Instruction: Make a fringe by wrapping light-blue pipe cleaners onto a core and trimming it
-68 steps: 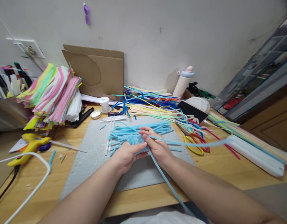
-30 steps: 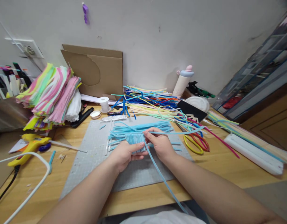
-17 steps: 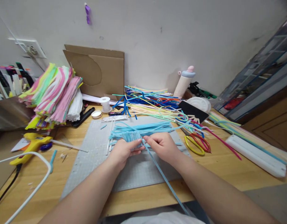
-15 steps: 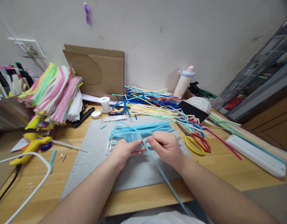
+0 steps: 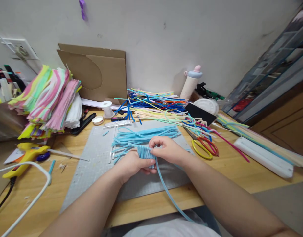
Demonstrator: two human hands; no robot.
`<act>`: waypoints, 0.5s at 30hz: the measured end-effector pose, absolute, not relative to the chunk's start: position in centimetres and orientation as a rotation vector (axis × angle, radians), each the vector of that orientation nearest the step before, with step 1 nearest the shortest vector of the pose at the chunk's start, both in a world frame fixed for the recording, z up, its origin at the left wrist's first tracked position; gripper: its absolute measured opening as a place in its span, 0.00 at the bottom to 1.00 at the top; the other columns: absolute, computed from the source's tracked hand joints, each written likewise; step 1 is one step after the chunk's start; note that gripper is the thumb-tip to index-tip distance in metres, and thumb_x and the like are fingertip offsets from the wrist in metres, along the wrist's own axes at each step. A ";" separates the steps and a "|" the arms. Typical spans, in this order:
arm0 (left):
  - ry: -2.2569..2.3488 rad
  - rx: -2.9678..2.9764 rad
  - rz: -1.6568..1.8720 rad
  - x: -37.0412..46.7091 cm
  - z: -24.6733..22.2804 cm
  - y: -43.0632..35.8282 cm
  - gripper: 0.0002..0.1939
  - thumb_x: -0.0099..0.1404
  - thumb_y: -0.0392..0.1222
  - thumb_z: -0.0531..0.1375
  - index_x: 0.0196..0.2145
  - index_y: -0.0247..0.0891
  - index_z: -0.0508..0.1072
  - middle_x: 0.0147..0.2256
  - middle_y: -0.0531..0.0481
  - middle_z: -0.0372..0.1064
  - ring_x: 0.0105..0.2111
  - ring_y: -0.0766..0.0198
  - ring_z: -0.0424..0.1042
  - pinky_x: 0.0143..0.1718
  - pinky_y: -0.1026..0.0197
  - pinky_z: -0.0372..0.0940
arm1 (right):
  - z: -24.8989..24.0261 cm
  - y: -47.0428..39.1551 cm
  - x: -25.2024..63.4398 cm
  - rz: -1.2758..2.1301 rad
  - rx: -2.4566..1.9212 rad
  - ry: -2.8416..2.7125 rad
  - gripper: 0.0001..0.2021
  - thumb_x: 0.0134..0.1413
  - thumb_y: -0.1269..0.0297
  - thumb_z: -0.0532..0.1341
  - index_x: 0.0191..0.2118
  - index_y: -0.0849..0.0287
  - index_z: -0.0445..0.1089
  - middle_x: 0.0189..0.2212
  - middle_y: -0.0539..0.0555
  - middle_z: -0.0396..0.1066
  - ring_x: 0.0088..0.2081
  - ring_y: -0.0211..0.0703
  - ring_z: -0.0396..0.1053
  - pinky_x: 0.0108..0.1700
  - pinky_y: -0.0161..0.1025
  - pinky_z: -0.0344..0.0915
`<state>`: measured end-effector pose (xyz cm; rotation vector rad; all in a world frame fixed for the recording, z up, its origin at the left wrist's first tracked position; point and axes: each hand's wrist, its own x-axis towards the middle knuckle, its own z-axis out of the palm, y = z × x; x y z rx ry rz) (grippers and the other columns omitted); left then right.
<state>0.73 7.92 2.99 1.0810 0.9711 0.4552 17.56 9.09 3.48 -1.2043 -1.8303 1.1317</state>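
Observation:
My left hand (image 5: 131, 164) is closed round a small ribbed piece of light-blue pipe cleaners (image 5: 143, 152), packed side by side, thumb across its lower front. At the piece's upper right edge, my right hand (image 5: 166, 150) pinches with thumb and forefinger; what exactly lies between the tips is partly hidden. From that right edge a long light-blue pipe cleaner (image 5: 165, 186) curves down past the table edge towards my lap. Just behind my hands, a spread of loose light-blue pipe cleaners (image 5: 146, 134) lies on the grey cutting mat (image 5: 92, 171).
Scissors (image 5: 204, 148) lie right of the mat. A yellow glue gun (image 5: 20, 159) and white cable (image 5: 40, 194) are at left. Mixed pipe cleaners (image 5: 153, 105) are heaped behind, near a bottle (image 5: 189, 85) and a spool (image 5: 107, 109). A white power strip (image 5: 263, 158) sits at right.
The ribbed piece has tilted and come slightly nearer and to the right with my left hand. My right fingers have moved in to its edge. The trailing pipe cleaner now bends more.

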 end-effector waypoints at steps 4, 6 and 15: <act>0.931 1.053 0.429 0.6 3.1 8.1 0.14 0.49 0.44 0.67 0.31 0.33 0.73 0.29 0.47 0.75 0.28 0.60 0.76 0.27 0.64 0.67 | 3.2 9.1 17.1 1.308 -1.198 -1.604 0.02 0.38 0.70 0.57 0.21 0.60 0.65 0.23 0.49 0.63 0.30 0.38 0.60 0.35 0.36 0.57; 0.909 1.041 0.417 0.5 3.1 8.2 0.14 0.50 0.44 0.67 0.32 0.33 0.73 0.29 0.47 0.75 0.28 0.61 0.76 0.28 0.64 0.67 | 3.1 9.0 16.9 1.365 -1.182 -1.503 0.02 0.38 0.69 0.57 0.20 0.60 0.64 0.22 0.48 0.62 0.28 0.37 0.59 0.33 0.35 0.55; 0.874 1.014 0.463 0.3 2.7 8.2 0.16 0.55 0.47 0.64 0.38 0.35 0.72 0.33 0.46 0.75 0.34 0.58 0.76 0.35 0.59 0.69 | 2.7 9.4 17.0 1.415 -1.122 -1.453 0.03 0.36 0.69 0.57 0.18 0.59 0.62 0.21 0.47 0.58 0.28 0.36 0.55 0.32 0.34 0.52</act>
